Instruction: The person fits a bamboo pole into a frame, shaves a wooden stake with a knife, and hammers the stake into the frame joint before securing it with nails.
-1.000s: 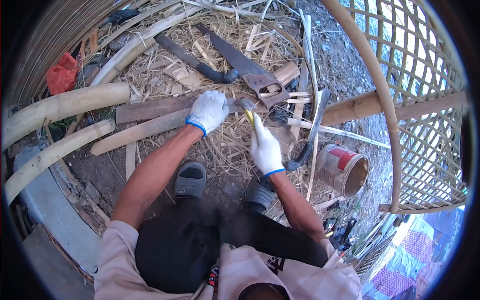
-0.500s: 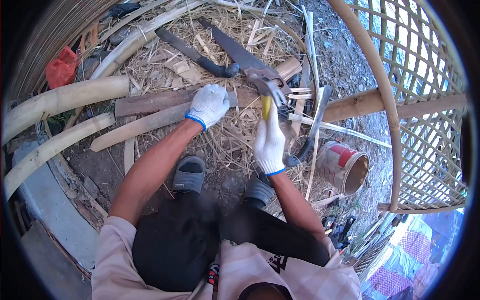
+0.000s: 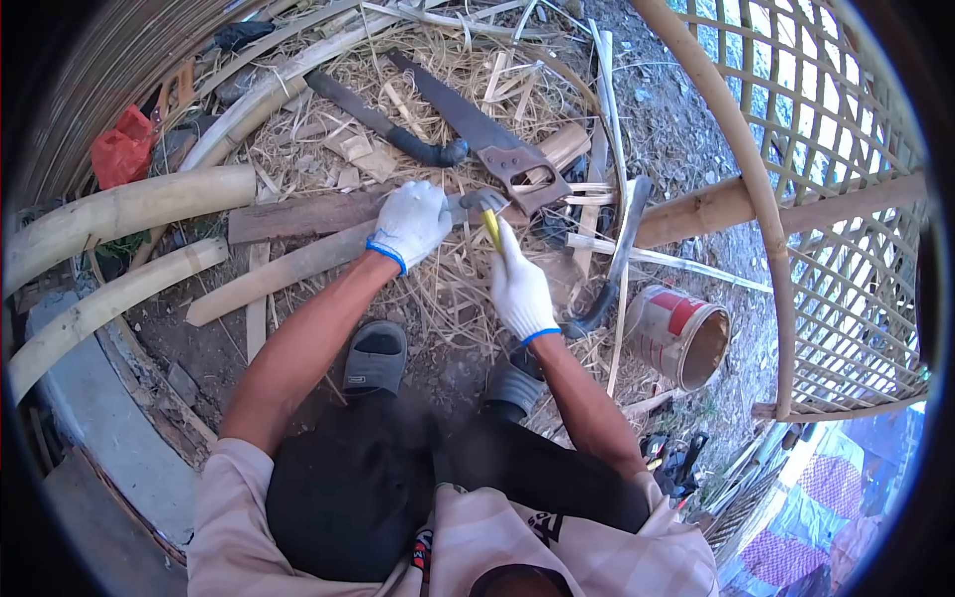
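Note:
My left hand [image 3: 411,227], in a white glove with a blue cuff, is closed around the upper end of a long wooden slat [image 3: 288,274]. This slat slopes down to the left and overlaps a darker brown board [image 3: 284,219]. In my right hand [image 3: 522,294], gloved the same way, is a hammer [image 3: 494,229] with a yellow handle. Its metal head is right at the slat's end, just beyond my left fingers. Above the hammer lies a handsaw [image 3: 477,124] with a wooden handle. To its left rests a sheathed, dark-handled blade [image 3: 363,107].
Thick bamboo poles [image 3: 129,219] lie at the left. Another curved dark-handled blade [image 3: 622,254] lies right of my right hand, beside a paint bucket [image 3: 686,333] on its side. A woven bamboo lattice [image 3: 836,219] stands at the right. Shavings cover the ground; a red plastic bag [image 3: 124,149] sits upper left.
The hammer has come down and left, from raised over the saw handle to the slat's end. My left hand keeps its hold, shifting slightly.

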Available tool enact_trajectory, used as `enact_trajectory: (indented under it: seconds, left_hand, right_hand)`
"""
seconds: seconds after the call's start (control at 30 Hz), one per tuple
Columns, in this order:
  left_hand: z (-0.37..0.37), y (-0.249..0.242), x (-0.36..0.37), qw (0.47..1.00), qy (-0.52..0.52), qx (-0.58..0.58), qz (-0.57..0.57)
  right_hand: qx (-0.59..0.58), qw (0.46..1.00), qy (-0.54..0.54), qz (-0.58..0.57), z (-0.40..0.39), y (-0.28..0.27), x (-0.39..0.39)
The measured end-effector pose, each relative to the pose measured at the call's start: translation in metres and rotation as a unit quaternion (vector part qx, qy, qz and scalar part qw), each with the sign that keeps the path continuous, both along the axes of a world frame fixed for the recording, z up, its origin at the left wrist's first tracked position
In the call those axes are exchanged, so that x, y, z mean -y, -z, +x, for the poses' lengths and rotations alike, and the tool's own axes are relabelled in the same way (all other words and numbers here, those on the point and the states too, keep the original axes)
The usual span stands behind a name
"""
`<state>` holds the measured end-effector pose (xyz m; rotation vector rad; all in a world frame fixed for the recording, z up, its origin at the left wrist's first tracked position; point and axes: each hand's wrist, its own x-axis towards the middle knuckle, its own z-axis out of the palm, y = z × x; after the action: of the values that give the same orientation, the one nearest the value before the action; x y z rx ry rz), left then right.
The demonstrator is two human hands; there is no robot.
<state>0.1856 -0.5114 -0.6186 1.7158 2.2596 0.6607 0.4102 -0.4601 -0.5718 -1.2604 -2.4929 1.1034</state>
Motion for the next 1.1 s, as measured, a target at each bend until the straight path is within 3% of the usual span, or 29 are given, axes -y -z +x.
enact_trajectory:
  seconds: [0.2,0.3,0.43,0.53,0.73,0.9,1.0,1.1]
  left_hand:
    - [0.006,-0.003,0.001,0.997,-0.001,-0.076,-0.001]
    - [0.007,-0.003,-0.002,0.991,0.025,-0.128,-0.007]
    - [0.006,-0.005,-0.005,0.986,0.060,-0.158,0.008]
    - [0.004,-0.007,-0.010,0.986,0.090,-0.142,-0.002]
    - [-0.011,-0.038,-0.036,0.974,0.083,0.004,-0.210]
    - [-0.003,-0.025,-0.019,0.992,0.074,0.029,-0.102]
    - [0.005,-0.018,-0.006,0.994,-0.012,0.101,-0.025]
    - [0.005,-0.014,0.002,0.989,-0.018,0.145,-0.004]
  right_hand:
    - [-0.055,0.998,-0.002,0.001,0.008,-0.011,0.009]
    - [0.018,0.999,0.001,-0.051,0.010,-0.014,0.011]
    - [-0.052,0.998,0.018,-0.006,0.015,0.009,0.018]
    - [-0.066,0.997,0.024,-0.023,0.016,0.009,0.021]
    - [-0.067,0.997,0.022,-0.016,0.014,0.011,0.022]
    - [-0.061,0.998,0.021,-0.029,0.015,0.008,0.019]
    - [-0.066,0.995,0.035,-0.060,0.018,0.008,0.017]
    - [-0.094,0.993,0.030,-0.058,0.017,0.010,0.017]
